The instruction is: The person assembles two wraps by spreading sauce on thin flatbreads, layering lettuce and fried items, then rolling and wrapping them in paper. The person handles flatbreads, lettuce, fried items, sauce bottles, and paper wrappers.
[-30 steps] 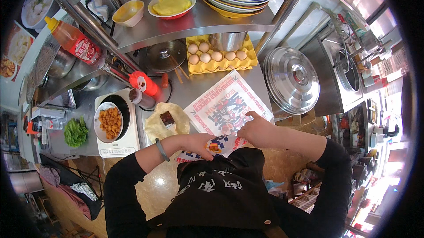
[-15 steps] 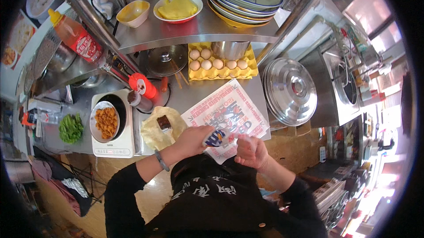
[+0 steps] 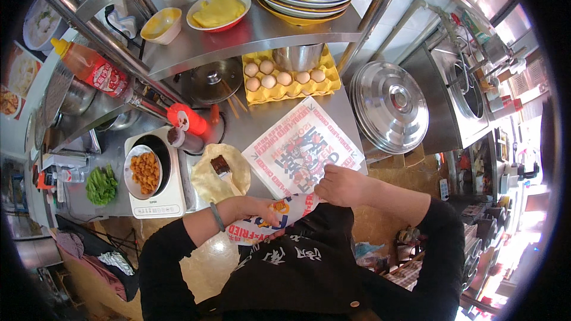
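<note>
A white paper wrapper point(image 3: 285, 213) with red, blue and yellow print lies across my front, at the counter's near edge. My left hand point(image 3: 253, 211) is closed around its lower left part. At its upper right end, the fingers of my right hand point(image 3: 342, 186) are pinched together on the paper. Flat on the counter beyond is a stack of printed paper sheets point(image 3: 303, 145), partly behind my right hand. Left of it lies a pale round flatbread point(image 3: 205, 187) with dark sauce point(image 3: 220, 164) and a light-handled brush or spatula point(image 3: 231, 182) on top.
To the left are a bowl of orange-brown chunks point(image 3: 146, 173) on a white cooker point(image 3: 157, 209), green lettuce point(image 3: 102, 185) and a red bottle point(image 3: 187, 120). Behind stand eggs in a yellow tray point(image 3: 333, 77) and a glass lid point(image 3: 215, 80). Large metal lids point(image 3: 389, 104) stand right.
The wrapper, bunched between my hands before, now stretches out longer and lower, near my apron. My left hand has come down with it; my right hand has moved slightly up. The view has shifted a little.
</note>
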The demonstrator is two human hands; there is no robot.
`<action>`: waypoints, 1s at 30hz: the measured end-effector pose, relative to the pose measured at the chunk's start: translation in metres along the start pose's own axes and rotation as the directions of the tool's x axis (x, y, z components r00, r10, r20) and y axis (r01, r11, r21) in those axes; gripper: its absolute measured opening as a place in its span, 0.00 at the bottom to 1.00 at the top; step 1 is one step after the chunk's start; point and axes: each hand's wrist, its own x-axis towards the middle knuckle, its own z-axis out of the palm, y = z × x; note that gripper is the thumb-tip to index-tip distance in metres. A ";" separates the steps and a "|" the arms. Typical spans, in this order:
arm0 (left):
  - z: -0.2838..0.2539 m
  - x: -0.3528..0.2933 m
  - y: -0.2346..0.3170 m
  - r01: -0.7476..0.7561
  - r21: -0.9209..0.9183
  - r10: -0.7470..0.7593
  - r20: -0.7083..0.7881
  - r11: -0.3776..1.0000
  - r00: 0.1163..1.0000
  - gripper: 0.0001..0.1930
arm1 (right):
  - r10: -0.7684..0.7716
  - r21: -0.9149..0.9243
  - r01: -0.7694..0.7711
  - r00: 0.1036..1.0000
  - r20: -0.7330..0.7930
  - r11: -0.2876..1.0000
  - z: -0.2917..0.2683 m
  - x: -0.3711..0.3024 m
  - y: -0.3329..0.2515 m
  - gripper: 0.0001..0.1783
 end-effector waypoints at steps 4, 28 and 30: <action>-0.009 0.012 0.003 -0.061 0.871 0.394 -0.157 0.487 0.906 0.23 | 0.042 0.499 -0.221 0.938 0.345 0.838 -0.001 -0.006 0.005 0.16; -0.014 0.010 -0.061 -0.207 0.315 0.271 -0.175 0.926 0.947 0.27 | -0.013 0.257 -0.055 0.966 0.257 0.965 0.046 0.011 -0.003 0.10; -0.014 0.012 -0.068 -0.128 0.774 0.509 -0.273 0.620 0.816 0.29 | -0.039 0.507 -0.218 0.893 0.448 0.834 0.053 0.015 0.002 0.17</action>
